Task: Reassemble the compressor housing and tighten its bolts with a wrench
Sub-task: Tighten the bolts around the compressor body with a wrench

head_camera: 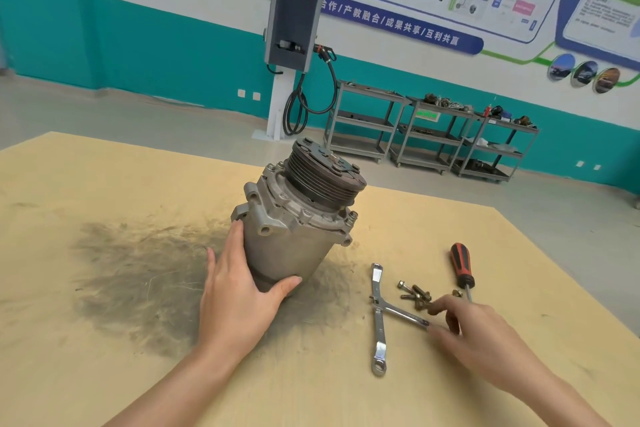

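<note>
Two hands work on a tan table (104, 340) whose top fills the lower part of the view. Toward the table's left side a dark grey smudge (138, 270) spreads across the wood. The left hand (239, 298) grips the lower body of the compressor (294, 225), fingers laid up its left flank and thumb wrapped round the near bottom edge. The compressor stands near the table's middle, tilted toward the far right, its black ribbed pulley (329, 177) on top and bolt heads showing round the flange. Right of it, toward the table's right edge, two wrenches (377, 315) lie crossed, the longer one pointing at the near edge. Just beyond their crossing sits a small heap of bolts (415, 295). The right hand (485, 333) reaches over this heap with fingers curled, its fingertips (436, 308) pinching at the bolts; I cannot tell whether one is actually held. A red and black screwdriver (462, 267) lies beside the bolts, nearer the right edge. Off the table, a grey charger (294, 28) stands against the teal wall, with metal carts (433, 135) to its right.
</note>
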Available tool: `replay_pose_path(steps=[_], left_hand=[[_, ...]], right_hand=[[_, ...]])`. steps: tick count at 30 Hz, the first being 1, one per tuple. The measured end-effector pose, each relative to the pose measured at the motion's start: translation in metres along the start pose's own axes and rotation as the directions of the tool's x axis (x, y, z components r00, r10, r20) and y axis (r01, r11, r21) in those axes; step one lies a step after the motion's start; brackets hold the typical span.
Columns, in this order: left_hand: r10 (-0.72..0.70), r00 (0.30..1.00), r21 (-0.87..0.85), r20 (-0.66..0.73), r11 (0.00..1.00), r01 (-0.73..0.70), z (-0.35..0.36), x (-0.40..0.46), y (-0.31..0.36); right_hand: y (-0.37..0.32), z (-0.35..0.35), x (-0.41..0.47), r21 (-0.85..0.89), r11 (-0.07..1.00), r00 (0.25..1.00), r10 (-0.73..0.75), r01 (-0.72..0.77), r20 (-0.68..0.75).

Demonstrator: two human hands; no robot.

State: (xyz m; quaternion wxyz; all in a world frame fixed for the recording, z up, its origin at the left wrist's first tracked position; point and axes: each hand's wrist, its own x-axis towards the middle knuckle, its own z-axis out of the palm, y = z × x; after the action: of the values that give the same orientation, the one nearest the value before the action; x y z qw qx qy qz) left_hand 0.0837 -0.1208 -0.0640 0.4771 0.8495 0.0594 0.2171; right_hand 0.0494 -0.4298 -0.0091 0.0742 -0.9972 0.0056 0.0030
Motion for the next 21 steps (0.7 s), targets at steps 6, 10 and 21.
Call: replay_pose_path(steps=[6,10,21], left_hand=[[-0.009,1.0,-0.001,0.001,1.0,0.009,-0.001,-0.001,0.001],[-0.008,1.0,0.009,0.004,1.0,0.008,0.0,-0.001,0.0],[0.005,1.0,-0.012,0.0,1.0,-0.005,-0.001,-0.001,0.0]], right_hand=[[-0.007,0.009,0.008,-0.353,0.932,0.996,-0.086,0.077,-0.011],[-0.021,-0.001,0.017,-0.553,0.826,0.991,-0.132,0.11,0.0],[-0.082,-0.053,0.058,0.962,-0.023,0.963,0.005,0.271,-0.271]])
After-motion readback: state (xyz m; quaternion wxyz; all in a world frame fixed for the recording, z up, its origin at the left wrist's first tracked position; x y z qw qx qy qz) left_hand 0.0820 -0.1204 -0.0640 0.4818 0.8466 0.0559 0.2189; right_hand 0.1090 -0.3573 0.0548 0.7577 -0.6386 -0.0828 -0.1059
